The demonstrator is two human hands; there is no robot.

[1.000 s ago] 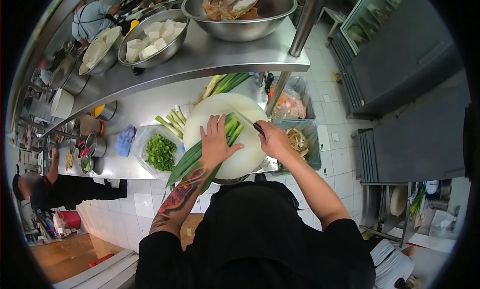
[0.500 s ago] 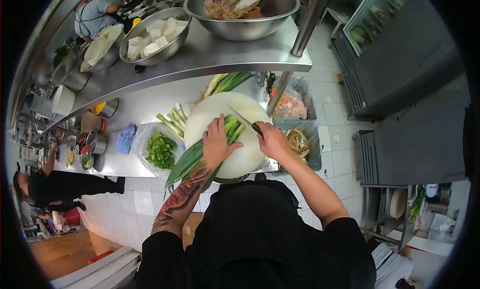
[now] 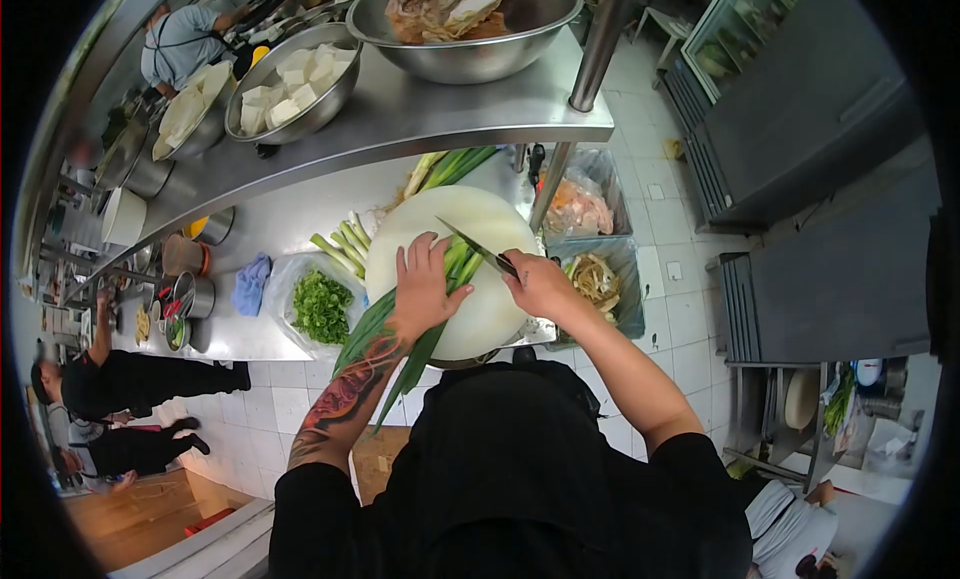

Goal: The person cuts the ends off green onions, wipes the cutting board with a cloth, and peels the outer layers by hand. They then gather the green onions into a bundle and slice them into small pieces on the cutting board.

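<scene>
A round white cutting board (image 3: 490,324) carries a bundle of long green onions (image 3: 375,331), whose leaves hang over its near edge. My left hand (image 3: 422,284) lies across the bundle, fingers stretched and apart, thumb out to the right. A kitchen knife (image 3: 468,239) is in my right hand (image 3: 540,285), fingers wrapped around its handle. Its blade points up and left, right at the cut ends of the onions beyond my left fingertips. More green onions lie behind the board (image 3: 455,167), and short pale stalks (image 3: 347,244) rest at its left.
Left of the board sit a bag of chopped greens (image 3: 320,307) and a blue cloth (image 3: 251,284). Two lined bins (image 3: 625,314) stand at right. A steel shelf (image 3: 420,119) overhead bears bowls, one with white cubes (image 3: 295,84). Other people work at far left.
My left hand has shifted slightly left and its fingers have spread. The knife has moved a little left with my right hand. A second person's legs now show at far left.
</scene>
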